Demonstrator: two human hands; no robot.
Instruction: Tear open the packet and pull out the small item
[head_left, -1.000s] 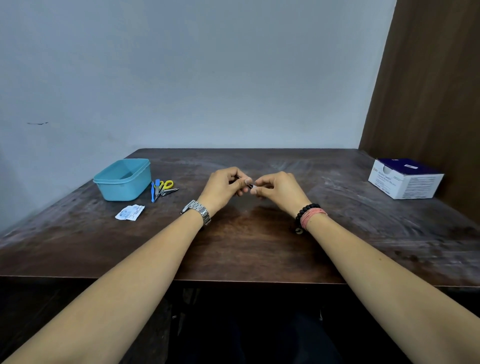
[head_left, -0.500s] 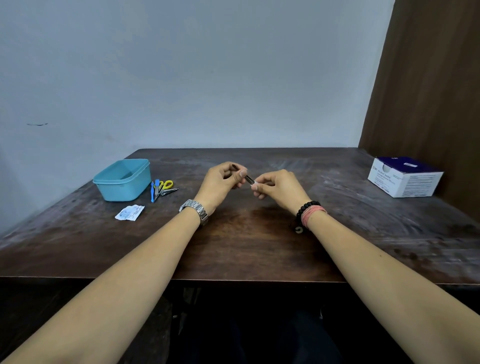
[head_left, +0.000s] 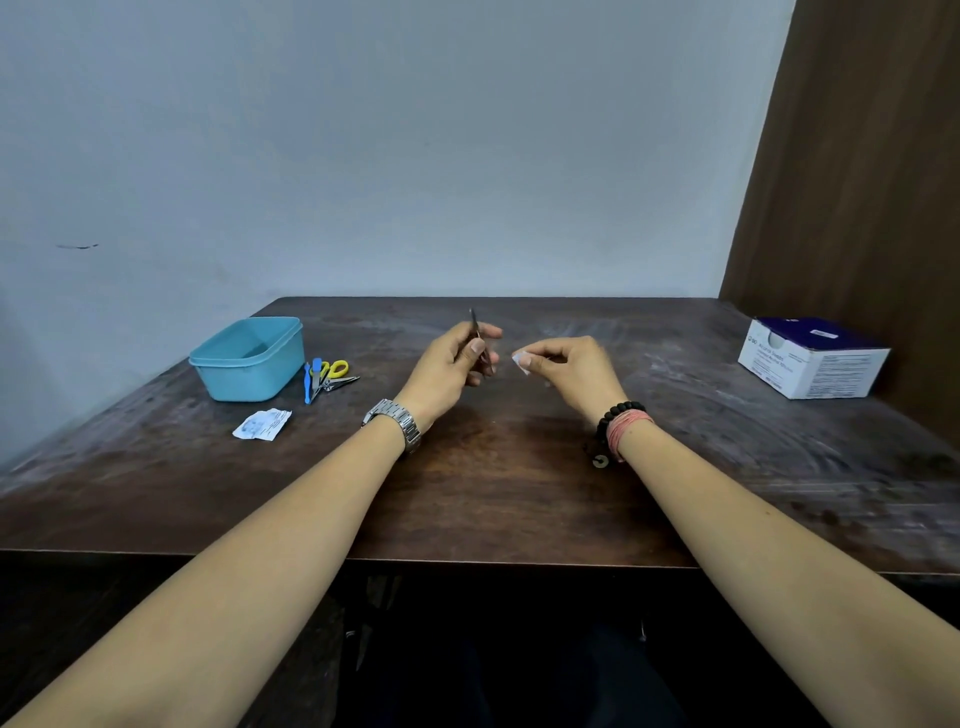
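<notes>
Above a dark, scuffed wooden table, the left hand pinches a thin dark metal tool, slender and nearly upright, between thumb and curled fingers. The right hand pinches a small white folded swab at its fingertips. A metal-link watch circles the left wrist; black beads and pink thread circle the right. At the left stand a smooth, round-cornered teal plastic tub, yellow-handled scissors and a torn white sachet; a white-and-navy cardboard box sits far right. Half a second ago the hands met at the tool; now they are apart and the tool is tipped up.
</notes>
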